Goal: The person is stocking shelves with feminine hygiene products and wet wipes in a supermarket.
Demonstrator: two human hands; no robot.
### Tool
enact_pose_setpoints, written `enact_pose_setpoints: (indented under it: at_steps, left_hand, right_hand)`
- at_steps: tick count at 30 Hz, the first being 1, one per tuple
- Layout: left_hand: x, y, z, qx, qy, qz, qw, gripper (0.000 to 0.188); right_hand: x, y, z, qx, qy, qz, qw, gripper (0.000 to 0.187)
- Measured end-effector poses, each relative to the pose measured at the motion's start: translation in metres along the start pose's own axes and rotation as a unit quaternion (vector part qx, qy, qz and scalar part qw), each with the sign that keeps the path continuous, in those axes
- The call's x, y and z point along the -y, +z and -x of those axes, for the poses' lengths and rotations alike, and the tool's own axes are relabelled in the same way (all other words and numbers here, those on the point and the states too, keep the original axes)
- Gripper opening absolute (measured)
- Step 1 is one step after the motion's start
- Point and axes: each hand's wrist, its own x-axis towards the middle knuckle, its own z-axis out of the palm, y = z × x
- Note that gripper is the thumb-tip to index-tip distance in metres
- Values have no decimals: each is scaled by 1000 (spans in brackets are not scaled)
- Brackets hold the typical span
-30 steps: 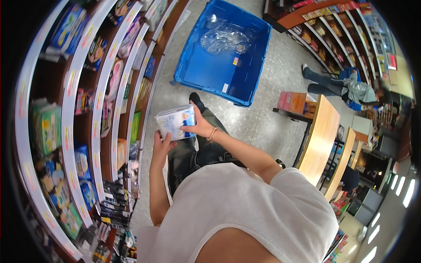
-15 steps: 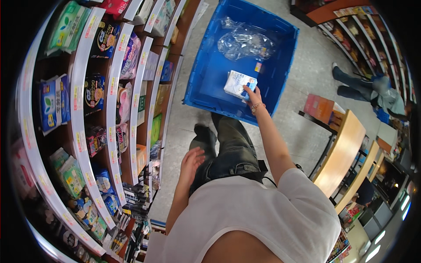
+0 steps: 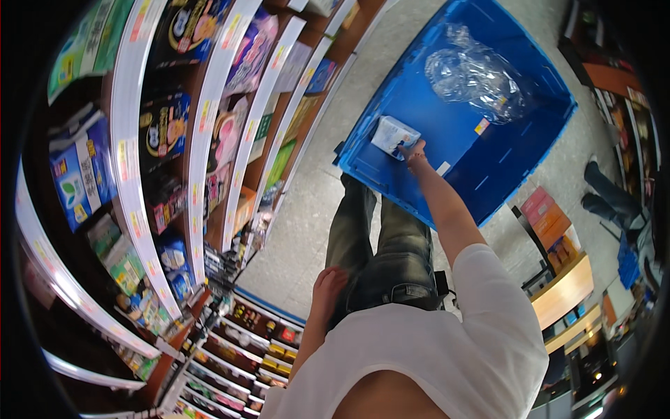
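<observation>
A large blue plastic crate point(image 3: 513, 183) stands on the floor in front of my legs. Inside it, at the near left, is a small white pack point(image 3: 395, 135) with blue printing; its kind I cannot make out. My right hand point(image 3: 414, 151) reaches down into the crate and grips the pack at its right end, the fingers partly hidden. Crumpled clear plastic wrap point(image 3: 474, 77) lies farther back in the crate. Beside my left thigh hangs my left hand point(image 3: 329, 283), slightly blurred, with loose fingers and nothing in it.
Shelves with white price rails point(image 3: 201, 133) run along my left, holding several packs of sanitary and paper goods point(image 3: 165, 131). At the right are a wooden counter point(image 3: 564, 290) and stacked pink and orange boxes point(image 3: 546, 215). Another person's legs point(image 3: 611, 199) show beyond them.
My right hand has moved the white pack toward the crate's near left side. My left hand has lowered toward my thigh. The view has turned, so the crate appears farther right.
</observation>
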Motion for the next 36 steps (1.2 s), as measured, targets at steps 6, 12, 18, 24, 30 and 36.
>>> enact_pose_setpoints:
  at_steps: [6,12,18,24,30,36]
  left_hand:
    - [16,-2,3,-16,6,34,999,29]
    - [15,-26,-17,24,34,45,998,27]
    - [48,-166,-80,-178,236,-223,929,37]
    - [0,-360,-159,-361,395,-388,751,70]
    - [-120,-448,-216,-486,391,-396,674,68]
    - [-165,-474,-253,-389,355,-333,782,64]
  right_hand:
    - [-5,-3,-20,215,48,-150,964,38]
    - [-12,-20,-78,132,-15,247,960,44]
    - [-2,5,3,42,-113,-195,973,28]
    - [20,-4,131,-31,-329,-390,860,20]
    - [-70,44,228,-4,-370,-369,853,21]
    - [-151,147,299,84,-328,-346,875,23]
